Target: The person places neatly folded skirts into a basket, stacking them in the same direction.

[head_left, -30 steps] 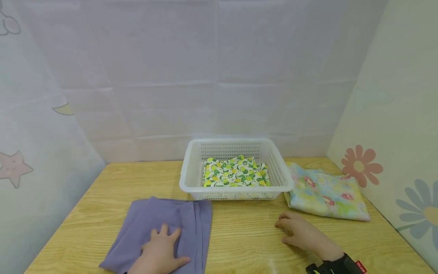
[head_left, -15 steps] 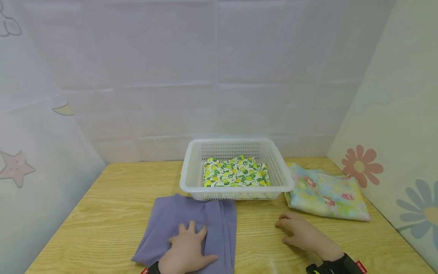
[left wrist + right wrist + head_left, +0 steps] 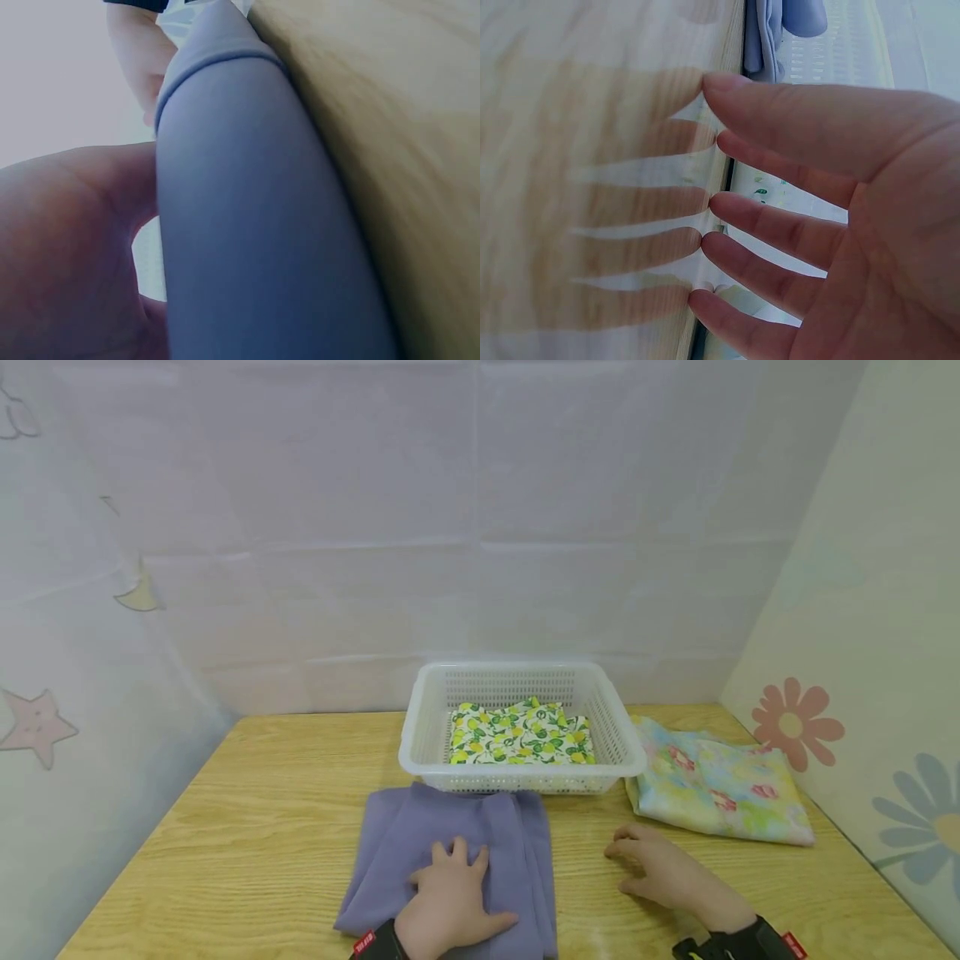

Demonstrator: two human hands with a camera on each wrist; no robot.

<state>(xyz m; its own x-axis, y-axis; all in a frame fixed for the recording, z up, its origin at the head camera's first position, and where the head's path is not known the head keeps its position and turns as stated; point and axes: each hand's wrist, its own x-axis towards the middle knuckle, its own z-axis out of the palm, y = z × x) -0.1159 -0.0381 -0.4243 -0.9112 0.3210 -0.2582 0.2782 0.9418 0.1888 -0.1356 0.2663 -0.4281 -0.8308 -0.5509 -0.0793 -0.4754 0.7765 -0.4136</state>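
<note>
In the head view, my left hand [image 3: 450, 897] lies flat with spread fingers on the folded purple cloth [image 3: 468, 822]; this cloth is under my palm, in the nearer, middle part of the worktop [image 3: 240, 843], and directly beyond my fingertips is the white basket [image 3: 521, 771], near the worktop's far edge; lemon-print cloth [image 3: 521, 735] lies inside it. My right hand [image 3: 663, 868] rests farther from the purple cloth, with loosely bent fingers, just before the floral cloth [image 3: 720, 785] at the right edge; the near side of the purple cloth is cut off, so its long axis I cannot tell; whether it touches the basket, also not.

In the left wrist view, the purple fold hides my fingertips.

In the right wrist view, my fingers stand apart, tips on the wood, pinching nothing; the basket behind is washed out.
</note>
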